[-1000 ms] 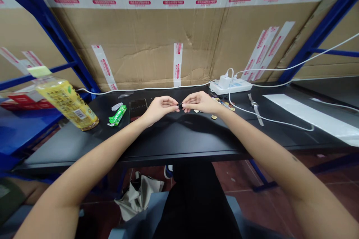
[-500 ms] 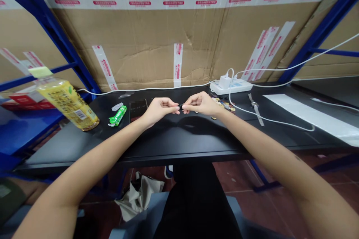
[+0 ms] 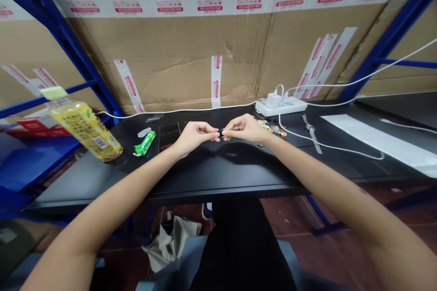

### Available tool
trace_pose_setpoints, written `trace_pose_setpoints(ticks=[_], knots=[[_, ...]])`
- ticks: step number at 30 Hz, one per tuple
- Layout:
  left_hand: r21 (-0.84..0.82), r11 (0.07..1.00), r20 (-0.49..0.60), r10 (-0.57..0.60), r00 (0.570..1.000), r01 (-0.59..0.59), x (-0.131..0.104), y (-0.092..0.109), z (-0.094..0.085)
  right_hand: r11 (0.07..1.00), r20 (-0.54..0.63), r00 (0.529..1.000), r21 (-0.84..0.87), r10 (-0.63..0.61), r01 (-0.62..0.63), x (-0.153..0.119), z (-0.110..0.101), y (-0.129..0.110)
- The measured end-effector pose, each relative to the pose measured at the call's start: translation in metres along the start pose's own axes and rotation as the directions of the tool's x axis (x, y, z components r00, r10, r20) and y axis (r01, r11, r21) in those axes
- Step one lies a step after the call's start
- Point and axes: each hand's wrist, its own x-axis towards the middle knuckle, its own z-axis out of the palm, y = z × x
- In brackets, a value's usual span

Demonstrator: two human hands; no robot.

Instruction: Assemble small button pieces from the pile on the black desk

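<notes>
Above the black table (image 3: 211, 173), my left hand (image 3: 198, 136) and my right hand (image 3: 245, 128) meet almost fingertip to fingertip. Each is closed in a pinch. Between them is a tiny black piece (image 3: 221, 132), too small and too covered by the fingers to name; both hands pinch at it. Behind my right hand lies a pile of small colourful pieces (image 3: 273, 128), partly hidden by the wrist. A dark, flat phone-like slab (image 3: 168, 134) lies beyond my left wrist.
To the left stand a yellow drink bottle (image 3: 85, 127) and a green candy wrapper (image 3: 145, 143). At the right are a white power strip (image 3: 282, 105) with cables, a wristwatch (image 3: 311, 131) and a white sheet (image 3: 378, 141). Cardboard (image 3: 170, 54) backs the table.
The fingertips of both hands have come slightly closer around the black piece. The whole view has shifted a little, and the lit display on the dark slab has dimmed.
</notes>
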Motion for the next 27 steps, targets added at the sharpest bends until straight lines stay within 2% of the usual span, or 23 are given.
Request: trace_pose_setpoints(ticks=[6,11,14,17,22,27], knots=[[0.004,0.999,-0.007,0.052,0.999,-0.052,0.004,-0.004,-0.001,0.999,-0.043,0.998,-0.028,0.045,-0.046,0.004,0.001,-0.007],[0.019,0.998,0.004,0.053,0.999,-0.053,0.005,-0.003,0.0,0.998,-0.01,0.998,-0.019,0.066,-0.066,0.005,-0.002,-0.005],[0.02,1.0,0.001,0.023,1.0,-0.023,0.005,-0.003,0.001,0.999,-0.013,0.999,-0.03,0.039,-0.039,0.006,-0.004,-0.001],[0.039,0.998,0.041,-0.052,0.998,0.05,0.004,-0.004,0.001,0.999,-0.083,0.997,-0.05,0.004,-0.009,0.008,-0.007,0.005],[0.157,0.98,0.094,-0.136,0.986,0.12,0.003,-0.007,0.002,0.997,-0.123,0.992,-0.076,-0.002,-0.008,0.01,-0.009,0.009],[0.347,0.936,0.056,-0.076,0.995,0.052,0.006,-0.014,-0.004,0.997,-0.127,0.992,-0.068,0.023,-0.032,0.011,-0.007,0.007]])
